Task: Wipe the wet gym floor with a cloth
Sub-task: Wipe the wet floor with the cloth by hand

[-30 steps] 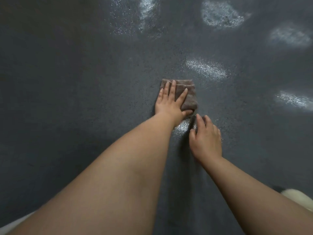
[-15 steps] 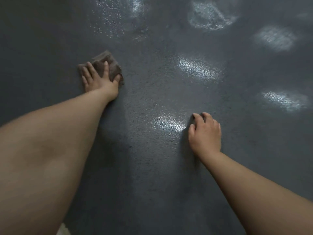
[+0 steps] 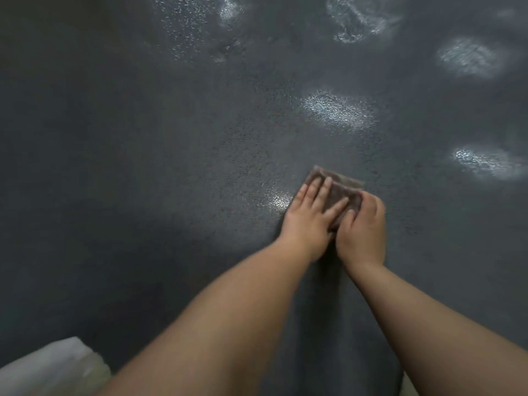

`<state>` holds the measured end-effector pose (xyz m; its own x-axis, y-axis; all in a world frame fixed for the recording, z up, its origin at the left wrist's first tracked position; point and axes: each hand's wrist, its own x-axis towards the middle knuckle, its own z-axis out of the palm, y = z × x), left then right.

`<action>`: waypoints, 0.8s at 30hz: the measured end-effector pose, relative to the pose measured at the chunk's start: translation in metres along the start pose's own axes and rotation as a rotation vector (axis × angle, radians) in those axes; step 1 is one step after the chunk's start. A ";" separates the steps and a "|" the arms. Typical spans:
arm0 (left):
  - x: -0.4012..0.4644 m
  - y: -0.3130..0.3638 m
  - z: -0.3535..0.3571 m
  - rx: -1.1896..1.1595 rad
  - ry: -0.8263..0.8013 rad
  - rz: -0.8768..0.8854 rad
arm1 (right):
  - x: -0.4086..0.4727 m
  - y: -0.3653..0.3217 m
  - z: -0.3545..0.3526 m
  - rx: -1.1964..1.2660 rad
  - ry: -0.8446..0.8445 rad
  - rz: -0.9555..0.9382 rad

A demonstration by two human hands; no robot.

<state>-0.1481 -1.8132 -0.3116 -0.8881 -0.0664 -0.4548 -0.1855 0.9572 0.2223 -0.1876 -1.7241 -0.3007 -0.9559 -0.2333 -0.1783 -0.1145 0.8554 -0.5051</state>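
A folded brown cloth lies flat on the dark speckled floor. The left hand presses on the cloth's left part, its fingers straight and slightly spread across the fabric. The right hand sits at the cloth's right edge, touching the left hand, its fingers curled over that edge and the thumb on the fabric. A shiny wet patch lies just left of the cloth; other wet patches glisten beyond it.
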 end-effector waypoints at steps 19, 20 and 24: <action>-0.214 -0.132 0.085 -0.160 0.120 -0.839 | -0.122 -0.072 0.067 -0.260 -0.433 -0.641; -0.227 -0.141 0.090 -0.202 0.147 -0.947 | -0.124 -0.076 0.068 -0.281 -0.462 -0.659; -0.249 -0.146 0.100 -0.341 0.145 -1.209 | -0.131 -0.094 0.076 -0.282 -0.495 -0.694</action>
<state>0.1424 -1.9081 -0.3174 -0.1100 -0.8967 -0.4287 -0.9884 0.1441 -0.0478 -0.0314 -1.8091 -0.2937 -0.4286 -0.8569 -0.2865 -0.7475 0.5144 -0.4202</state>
